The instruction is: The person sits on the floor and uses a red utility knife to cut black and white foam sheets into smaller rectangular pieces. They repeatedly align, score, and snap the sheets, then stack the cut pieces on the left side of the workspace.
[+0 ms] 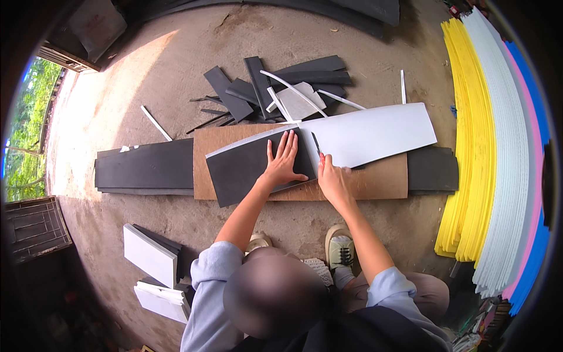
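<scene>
One dark foam sheet (249,167) lies mid-board on one brown cardboard sheet (375,179), left hand (283,163) pressed flat, fingers spread. Right hand (332,179) is clenched on one knife (316,145) at the one white sheet (369,134)'s left edge.

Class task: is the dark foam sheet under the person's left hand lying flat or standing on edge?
Lying flat. The dark foam sheet rests on the brown board, with the left hand spread palm-down on top of it.
</scene>
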`<state>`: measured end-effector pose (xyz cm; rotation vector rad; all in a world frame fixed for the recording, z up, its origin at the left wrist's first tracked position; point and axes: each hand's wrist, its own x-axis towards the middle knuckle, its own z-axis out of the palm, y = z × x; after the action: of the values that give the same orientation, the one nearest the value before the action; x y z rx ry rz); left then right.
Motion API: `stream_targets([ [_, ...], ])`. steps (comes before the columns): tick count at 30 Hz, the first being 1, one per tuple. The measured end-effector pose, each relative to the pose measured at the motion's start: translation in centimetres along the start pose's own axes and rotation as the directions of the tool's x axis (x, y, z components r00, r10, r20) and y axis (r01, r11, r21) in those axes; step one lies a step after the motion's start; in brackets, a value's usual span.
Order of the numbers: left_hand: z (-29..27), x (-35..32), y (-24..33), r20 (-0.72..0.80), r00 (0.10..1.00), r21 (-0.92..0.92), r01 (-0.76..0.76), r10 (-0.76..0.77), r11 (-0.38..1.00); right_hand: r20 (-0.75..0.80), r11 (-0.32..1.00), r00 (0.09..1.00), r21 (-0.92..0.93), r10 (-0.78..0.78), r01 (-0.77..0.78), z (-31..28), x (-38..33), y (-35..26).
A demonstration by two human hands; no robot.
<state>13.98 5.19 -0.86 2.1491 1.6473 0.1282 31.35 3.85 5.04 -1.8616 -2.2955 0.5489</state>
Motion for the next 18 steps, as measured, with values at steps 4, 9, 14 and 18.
stream_targets([
  [4,-0.4,0.0,0.5,-0.025,0.999,-0.035,-0.021,0.02,0.999,-0.031,0.997,1.0,-0.076,-0.005,0.003,2.2,5.4,-0.8],
  [9,-0.7,-0.5,0.2,-0.057,0.998,-0.09,-0.021,0.016,0.996,0.003,0.993,0.999,-0.118,-0.032,0.032,3.9,6.0,-1.4],
  [14,-0.5,-0.2,0.2,-0.068,0.997,-0.093,-0.027,0.021,0.995,0.035,0.994,0.999,-0.114,0.008,-0.004,4.3,6.0,-1.7],
  [18,-0.4,-0.3,0.2,-0.075,0.997,-0.094,-0.013,0.006,0.995,0.05,0.998,0.998,-0.044,0.035,-0.033,4.0,6.6,-2.1],
])
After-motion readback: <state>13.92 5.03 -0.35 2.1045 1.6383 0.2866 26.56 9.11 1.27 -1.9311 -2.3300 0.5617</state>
